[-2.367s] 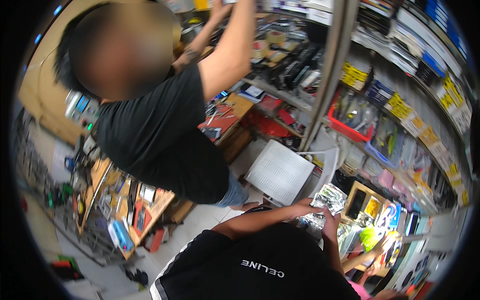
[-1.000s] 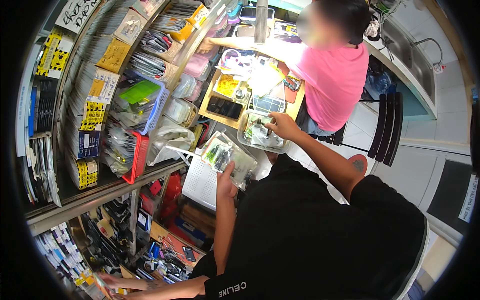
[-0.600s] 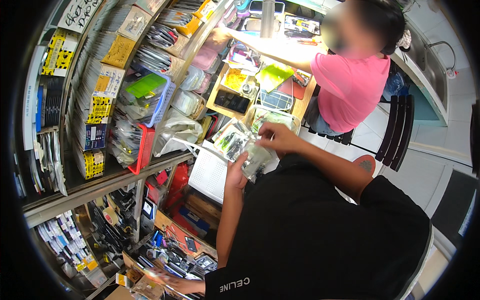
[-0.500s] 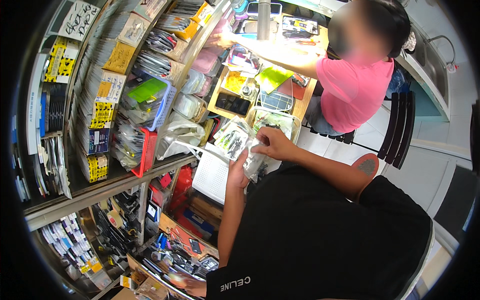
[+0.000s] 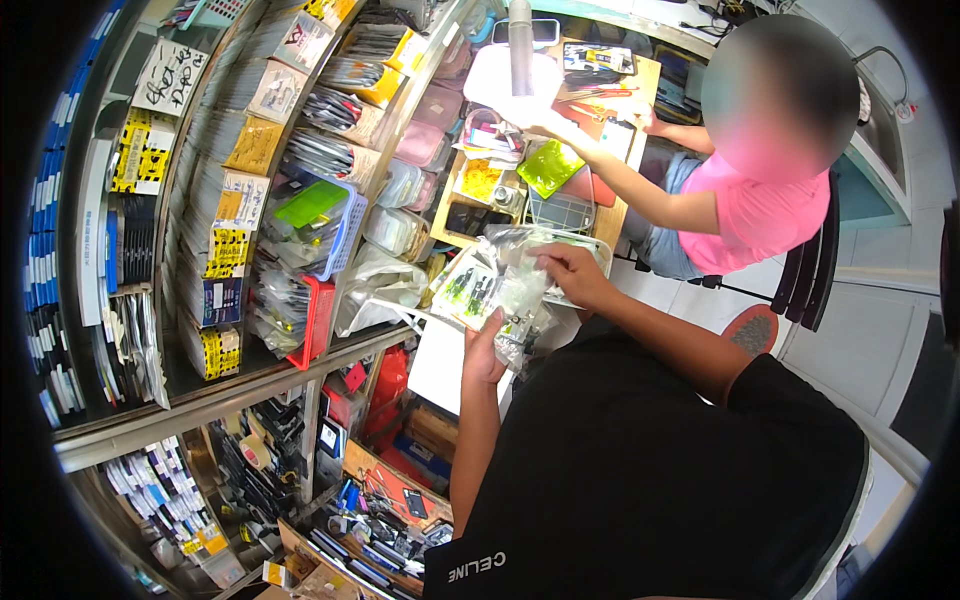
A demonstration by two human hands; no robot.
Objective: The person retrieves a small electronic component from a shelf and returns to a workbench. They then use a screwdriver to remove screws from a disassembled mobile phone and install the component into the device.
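My left hand [image 5: 486,348] grips the lower part of a clear plastic bag [image 5: 522,283], thumb on top. Small dark and pale pieces show through the plastic near that thumb. My right hand [image 5: 575,272] pinches the bag's upper right side between thumb and fingers, so the film is spread between both hands. Beneath and behind the bag lies a white tray [image 5: 603,257] of flat packets, partly hidden. A packet with green and black print [image 5: 465,290] shows just left of the bag.
Across the wooden table [image 5: 640,85] sits a person in pink [image 5: 770,215], one arm reaching under a bright lamp [image 5: 521,45]. A green pouch [image 5: 550,167] and a dark phone [image 5: 472,218] lie there. Packed shelves with a red basket [image 5: 318,322] stand left; a white surface [image 5: 447,365] lies below.
My right hand has drawn the bag's upper side up and right, spreading the film. The person in pink has pulled an arm back from the shelf side. A hand at lower left has gone from view.
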